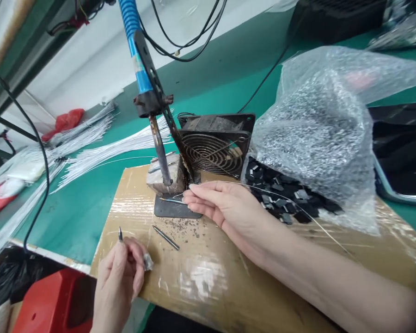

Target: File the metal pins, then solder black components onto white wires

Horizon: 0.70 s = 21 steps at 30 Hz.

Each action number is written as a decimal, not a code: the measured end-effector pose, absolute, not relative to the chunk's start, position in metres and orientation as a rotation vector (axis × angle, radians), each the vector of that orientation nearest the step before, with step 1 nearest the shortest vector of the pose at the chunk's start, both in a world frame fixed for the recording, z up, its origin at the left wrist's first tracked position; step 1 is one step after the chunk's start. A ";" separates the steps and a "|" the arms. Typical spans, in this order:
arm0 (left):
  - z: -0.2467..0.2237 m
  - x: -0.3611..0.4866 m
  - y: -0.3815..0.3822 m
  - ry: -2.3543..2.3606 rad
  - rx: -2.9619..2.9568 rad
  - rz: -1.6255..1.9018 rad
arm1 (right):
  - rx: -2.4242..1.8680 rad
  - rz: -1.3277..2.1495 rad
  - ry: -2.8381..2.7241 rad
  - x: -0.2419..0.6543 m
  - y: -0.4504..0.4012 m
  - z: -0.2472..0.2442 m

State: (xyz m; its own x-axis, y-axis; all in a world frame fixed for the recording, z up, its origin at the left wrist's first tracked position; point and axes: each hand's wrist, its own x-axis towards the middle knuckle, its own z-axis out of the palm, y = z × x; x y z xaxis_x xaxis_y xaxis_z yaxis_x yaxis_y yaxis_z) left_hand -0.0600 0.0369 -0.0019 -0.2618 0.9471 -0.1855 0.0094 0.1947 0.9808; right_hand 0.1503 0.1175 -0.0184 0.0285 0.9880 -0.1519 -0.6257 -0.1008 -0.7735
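Observation:
My right hand pinches a thin pale wire between thumb and fingers. The wire's short front end points left, close to the tip of a soldering iron hanging from a blue handle. The wire's long tail runs back above my forearm. My left hand is closed around a slim pointed metal tool, only its tip showing. A small clear scrap sticks out by its fingers. Beneath the iron are a worn greyish block and a dark plate with a thin rod lying on it.
A black fan stands behind the block. At right, a bubble-wrap bag lies over small black pieces. A loose metal rod and dark crumbs lie on the taped cardboard. Bundled white wires spread at left.

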 end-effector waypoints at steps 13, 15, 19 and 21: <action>0.003 -0.049 0.038 1.653 0.916 1.222 | -0.863 1.771 -0.229 0.144 0.127 -0.008; 0.003 -0.048 0.037 1.679 0.897 1.227 | -0.852 1.774 -0.247 0.143 0.127 -0.008; 0.002 -0.050 0.037 1.688 0.909 1.231 | -0.811 1.790 -0.236 0.144 0.127 -0.007; 0.001 -0.052 0.038 1.676 0.923 1.224 | -0.781 1.801 -0.212 0.143 0.128 -0.008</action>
State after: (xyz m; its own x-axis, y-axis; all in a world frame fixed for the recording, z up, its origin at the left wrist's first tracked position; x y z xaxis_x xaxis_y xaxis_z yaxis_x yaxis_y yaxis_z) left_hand -0.0515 0.0377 0.0011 -0.3731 0.9052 -0.2037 0.0813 0.2506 0.9647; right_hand 0.1429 0.1282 -0.0080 -0.1749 0.8980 -0.4038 -0.7798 -0.3768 -0.5000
